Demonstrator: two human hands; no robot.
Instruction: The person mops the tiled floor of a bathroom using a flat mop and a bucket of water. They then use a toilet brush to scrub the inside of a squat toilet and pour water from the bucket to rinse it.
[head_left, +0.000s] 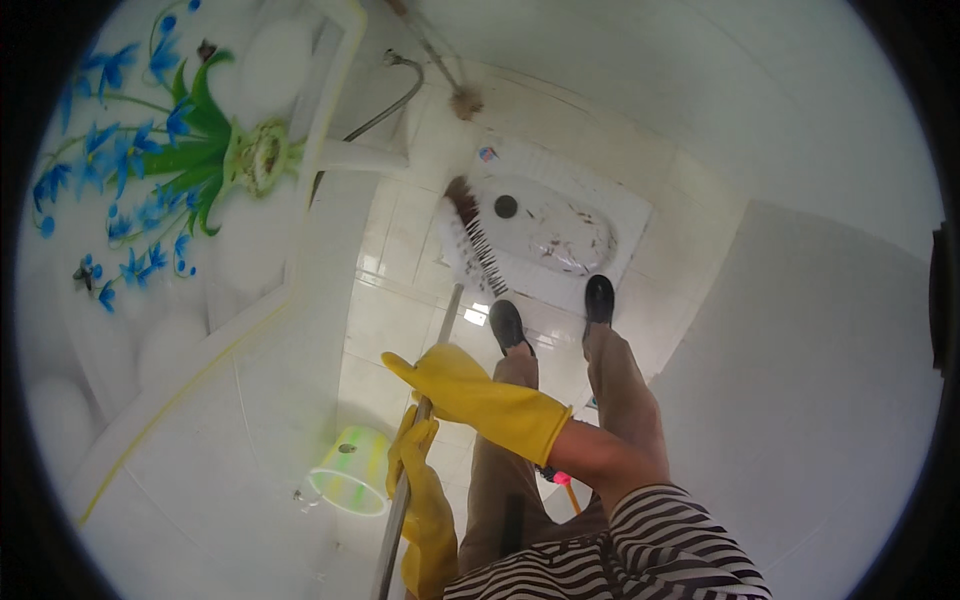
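Note:
Both my hands wear yellow rubber gloves and grip the metal handle (451, 315) of a push broom. My right hand (454, 382) reaches across and wraps the handle farther from my body. My left hand (424, 480) holds it lower, close to my trunk. The broom head (474, 236), with dark bristles and a pale side, lies at the left edge of a white ceramic squat toilet (637, 217). Brown bits of debris (559, 244) are scattered in its basin, and a dark drain hole (506, 206) shows near the far end.
My black shoes (508, 326) stand near the toilet's front edge. A striped bucket (351, 472) is at the left, near a wall tap (304, 499). A flower-patterned white panel (247, 251) juts in at left. A metal hose (386, 112) and a blurred brown object (466, 103) lie farther off.

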